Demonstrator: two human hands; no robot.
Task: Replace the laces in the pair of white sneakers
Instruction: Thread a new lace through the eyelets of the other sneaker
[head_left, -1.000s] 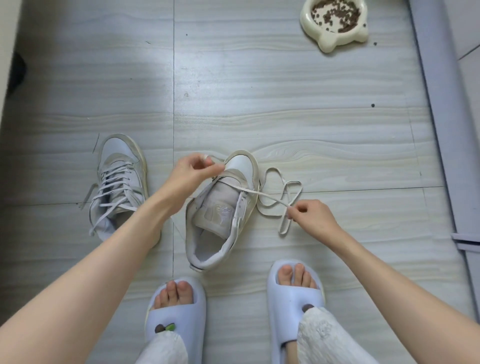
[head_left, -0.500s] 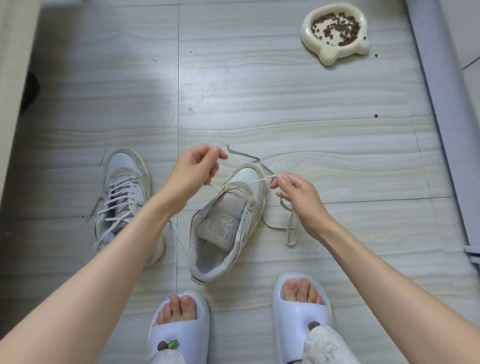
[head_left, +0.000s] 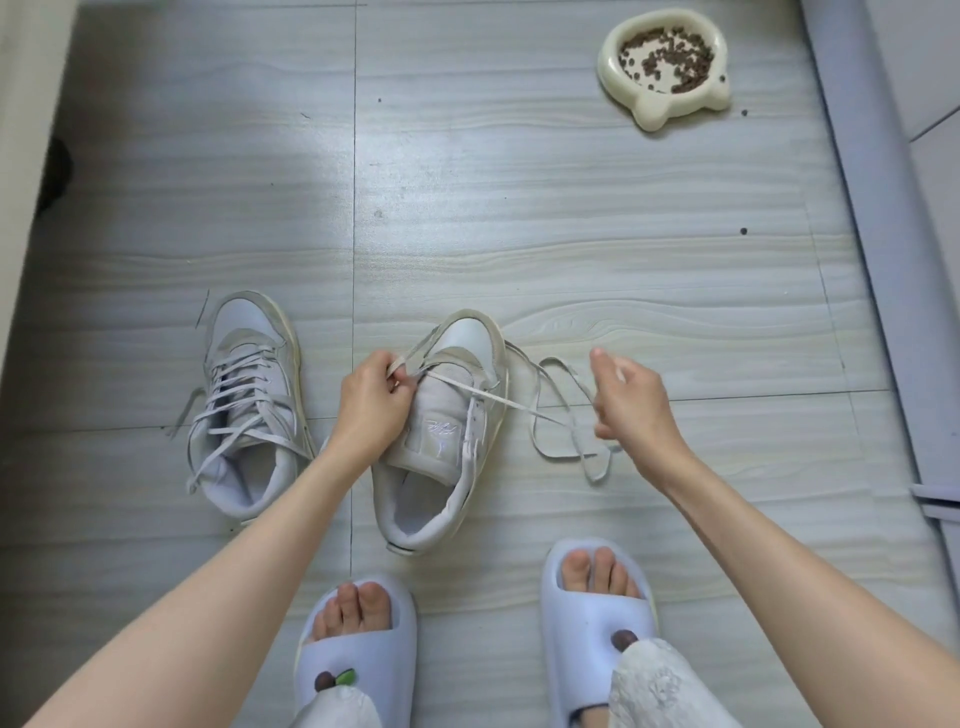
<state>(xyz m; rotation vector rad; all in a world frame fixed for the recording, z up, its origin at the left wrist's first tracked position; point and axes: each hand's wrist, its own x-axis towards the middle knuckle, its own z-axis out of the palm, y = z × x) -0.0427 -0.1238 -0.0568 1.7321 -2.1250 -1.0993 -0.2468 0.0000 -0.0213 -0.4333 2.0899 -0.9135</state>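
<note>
Two white sneakers sit on the pale wood-grain floor (head_left: 519, 208) in front of the person's feet, toes pointing away. The left sneaker (head_left: 244, 405) is fully laced, its lace ends trailing loose onto the floor on either side. The right sneaker (head_left: 447, 415), just beside it and tilted slightly, has almost no lacing: its tongue lies bare and a single lace (head_left: 566, 415) runs through the eyelets near the toe. The left hand (head_left: 371, 402) rests against the inner side of this sneaker, its fingers (head_left: 400, 387) curled and pinching one end of the lace close to the front eyelets. From there the lace crosses the tongue as a taut diagonal strand, leaves the shoe on the outer side and falls into loose loops on the floor. The right hand (head_left: 631, 402) hovers over those loops, motion-blurred; its fingers look loosely spread, and I cannot tell whether they touch the lace. Near the lower edge are two pale blue slide sandals (head_left: 592, 613) on the person's feet. Well away at the far right stands a cream pet bowl (head_left: 660, 111) holding dark kibble.
</note>
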